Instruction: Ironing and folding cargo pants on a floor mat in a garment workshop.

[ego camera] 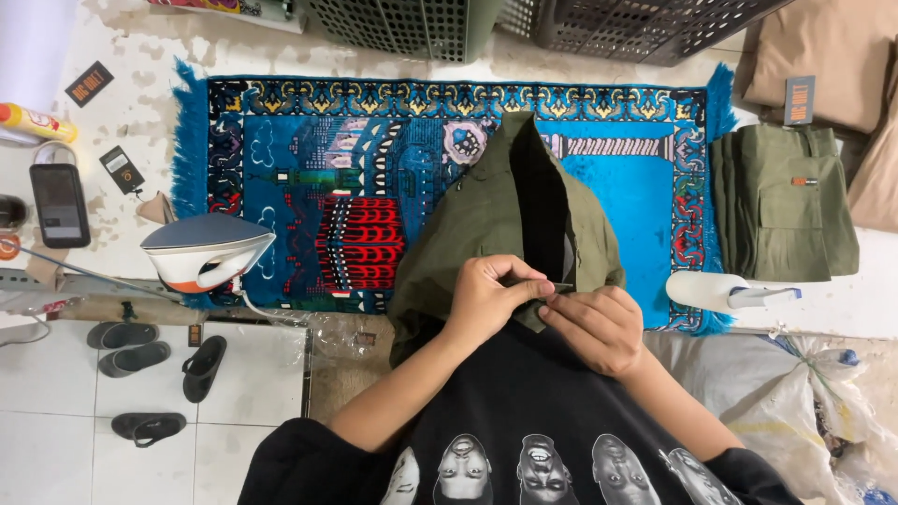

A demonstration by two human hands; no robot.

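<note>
Olive garment (pixel 486 224) draped over blue rug (pixel 281 131) on bench (pixel 131 84). Left hand (pixel 486 299) and right hand (pixel 594 323) pinched narrow on its near hem, around a small dark object, unclear what. Could slip off the near edge if tugged. Iron (pixel 206 251) just left, cord close: risk of snagging.

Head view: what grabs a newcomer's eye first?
The bright blue patterned mat spread over the worktop, with an olive green garment lying on its middle. At the garment's near edge the left hand and right hand pinch it together. A white and orange iron stands at the mat's left edge.
</note>
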